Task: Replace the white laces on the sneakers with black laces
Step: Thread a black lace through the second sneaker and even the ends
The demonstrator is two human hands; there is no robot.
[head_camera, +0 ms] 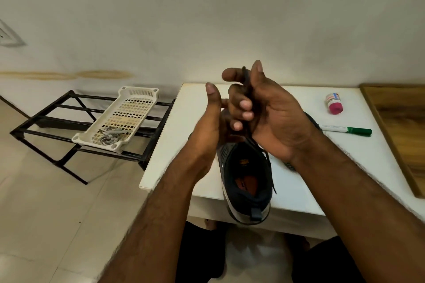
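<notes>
At the near edge of the white table (pixel 299 181), the dark sneaker (pixel 247 181) sits heel toward the camera, and the right hand (pixel 266 110) has its fingers curled tight round the black lace (pixel 248 85), drawn up above the shoe. The left hand (pixel 212 126) stands alongside, thumb up, fingers hidden behind the right, so its grip can't be told. Off left, white laces (pixel 110 136) lie in a cream basket (pixel 138 93) on a black rack (pixel 57 122).
</notes>
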